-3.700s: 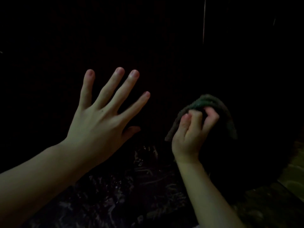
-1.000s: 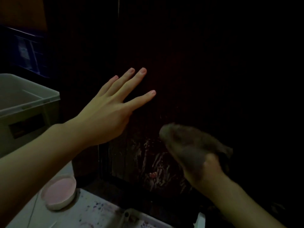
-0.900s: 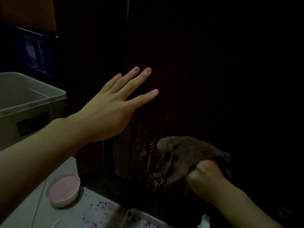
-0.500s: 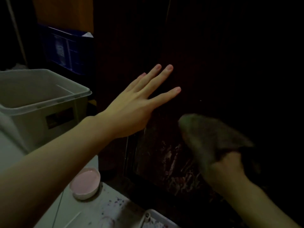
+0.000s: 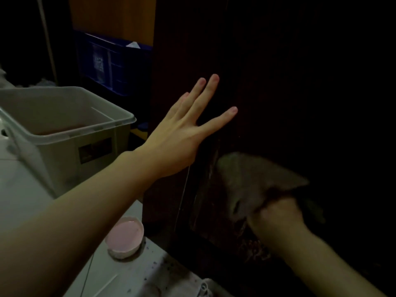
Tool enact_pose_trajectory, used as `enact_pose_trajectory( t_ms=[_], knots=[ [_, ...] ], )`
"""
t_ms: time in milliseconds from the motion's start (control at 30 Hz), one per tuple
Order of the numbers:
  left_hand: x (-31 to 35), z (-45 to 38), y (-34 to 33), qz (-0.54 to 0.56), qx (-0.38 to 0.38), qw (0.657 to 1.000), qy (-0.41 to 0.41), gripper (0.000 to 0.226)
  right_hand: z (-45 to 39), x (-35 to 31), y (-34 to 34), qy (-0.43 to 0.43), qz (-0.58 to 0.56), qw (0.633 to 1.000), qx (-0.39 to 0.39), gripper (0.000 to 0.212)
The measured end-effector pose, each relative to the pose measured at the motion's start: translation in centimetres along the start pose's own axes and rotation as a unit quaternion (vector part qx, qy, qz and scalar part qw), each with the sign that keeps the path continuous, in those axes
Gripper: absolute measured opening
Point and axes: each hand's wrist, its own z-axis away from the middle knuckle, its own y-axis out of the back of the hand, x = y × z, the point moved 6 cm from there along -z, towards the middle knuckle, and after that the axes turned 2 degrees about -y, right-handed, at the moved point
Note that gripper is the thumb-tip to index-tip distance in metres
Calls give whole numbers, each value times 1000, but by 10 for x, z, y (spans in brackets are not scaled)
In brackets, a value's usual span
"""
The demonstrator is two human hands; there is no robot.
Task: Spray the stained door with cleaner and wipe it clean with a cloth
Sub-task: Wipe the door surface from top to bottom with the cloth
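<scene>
The left hand (image 5: 182,133) lay flat, fingers straight, against the dark door (image 5: 278,93), likely bracing it. At five o'clock from it, the right hand (image 5: 276,217) kept a clenched grip on the cloth (image 5: 252,181), pressed against the stained lower panel (image 5: 252,249).

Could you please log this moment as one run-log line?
phase: wiping | left hand: flat on dark door | right hand: grips cloth on stained lower panel

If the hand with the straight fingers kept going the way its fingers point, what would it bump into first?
The left hand points up and right along the dark door. It seems to lie flat on it already, so it would probably just slide over more door, though depth is unclear.
</scene>
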Motion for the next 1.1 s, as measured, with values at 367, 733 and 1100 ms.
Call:
enact_pose_trajectory(
  t_ms=[367, 733, 1100],
  knots=[
    [-27, 19, -11, 31, 13, 999, 29, 79, -39, -8, 82, 9, -8, 975, 223, 15],
    [-37, 21, -9, 78, 9, 995, 60, 82, -25, -51, -14, 119, 0, 988, 94, 3],
    [-35, 20, -8, 107, 9, 991, 77, 76, -47, -65, -13, 73, 75, 993, 54, 39]
  ],
)
